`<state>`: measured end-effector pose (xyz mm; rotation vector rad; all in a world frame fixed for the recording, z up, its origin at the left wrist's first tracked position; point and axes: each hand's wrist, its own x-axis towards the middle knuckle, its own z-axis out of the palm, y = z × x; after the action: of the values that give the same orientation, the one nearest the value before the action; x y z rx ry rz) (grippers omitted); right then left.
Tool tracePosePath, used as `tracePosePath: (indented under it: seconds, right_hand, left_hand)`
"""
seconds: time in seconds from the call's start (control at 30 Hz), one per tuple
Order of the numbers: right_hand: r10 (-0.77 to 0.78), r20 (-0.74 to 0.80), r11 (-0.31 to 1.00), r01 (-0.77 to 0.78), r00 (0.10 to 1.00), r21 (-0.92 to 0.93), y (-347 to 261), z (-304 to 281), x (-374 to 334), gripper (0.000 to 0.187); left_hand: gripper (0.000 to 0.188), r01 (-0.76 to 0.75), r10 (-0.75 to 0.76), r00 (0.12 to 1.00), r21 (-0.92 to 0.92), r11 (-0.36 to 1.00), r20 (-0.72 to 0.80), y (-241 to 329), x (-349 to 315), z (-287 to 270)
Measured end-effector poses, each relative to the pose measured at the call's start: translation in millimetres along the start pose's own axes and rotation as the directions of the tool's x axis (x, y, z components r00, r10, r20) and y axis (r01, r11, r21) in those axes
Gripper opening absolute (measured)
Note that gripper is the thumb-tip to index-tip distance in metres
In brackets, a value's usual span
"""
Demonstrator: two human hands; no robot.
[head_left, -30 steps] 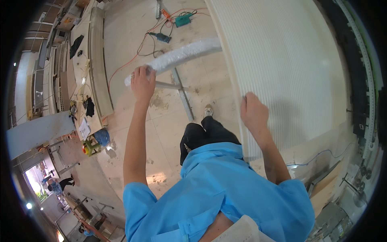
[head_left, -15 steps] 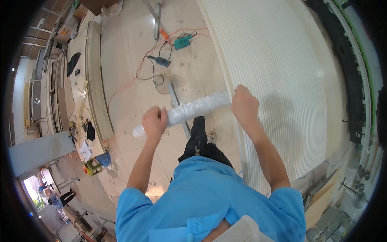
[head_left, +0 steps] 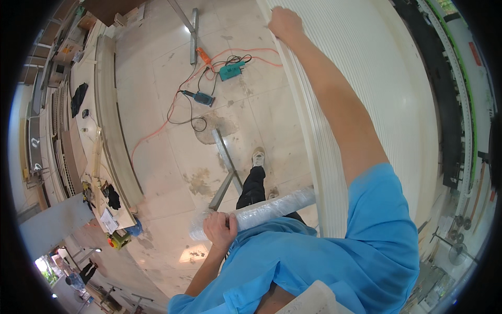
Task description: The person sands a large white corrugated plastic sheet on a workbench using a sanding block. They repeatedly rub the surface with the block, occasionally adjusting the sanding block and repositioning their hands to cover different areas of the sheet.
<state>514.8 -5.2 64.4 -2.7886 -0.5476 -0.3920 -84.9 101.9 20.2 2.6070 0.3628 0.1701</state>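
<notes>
A long roll of clear plastic film [head_left: 272, 208] lies across in front of my waist, its right end by the long edge of a wide white ribbed panel stack [head_left: 361, 57]. Around the roll's left part my left hand [head_left: 220, 229] is closed, fingers on top. Far ahead, my right hand [head_left: 286, 24] reaches with a stretched arm to the stack's upper left edge. Its fingers are curled together there; whether they pinch film or the edge itself I cannot make out.
On the tiled floor lie a teal power tool [head_left: 231, 70], a dark blue power tool [head_left: 201, 98] and an orange cord [head_left: 251, 51]. Metal legs [head_left: 221, 152] stand near my feet. A long workbench [head_left: 86, 104] runs along the left. Another person [head_left: 76, 280] is far off at lower left.
My right hand has moved far forward along the stack's edge, away from the roll's right end. My left hand has drawn the roll back toward my waist. One foot has stepped forward.
</notes>
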Motion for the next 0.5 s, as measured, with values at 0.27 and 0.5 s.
tracePosePath:
  seconds: [0.27, 0.5]
  right_hand:
    - [0.005, 0.182, 1.0, -0.001, 0.983, -0.025, 21, -52, -184, 0.014]
    - [0.255, 0.324, 0.962, -0.273, 0.911, 0.011, 8, -178, -500, 0.012]
  left_hand:
    - [0.021, 0.028, -0.028, 0.999, -0.003, 1.0, 0.025, -3, -6, 1]
    - [0.016, 0.104, -0.088, 0.99, -0.153, 0.983, 0.11, 12, 15, -10]
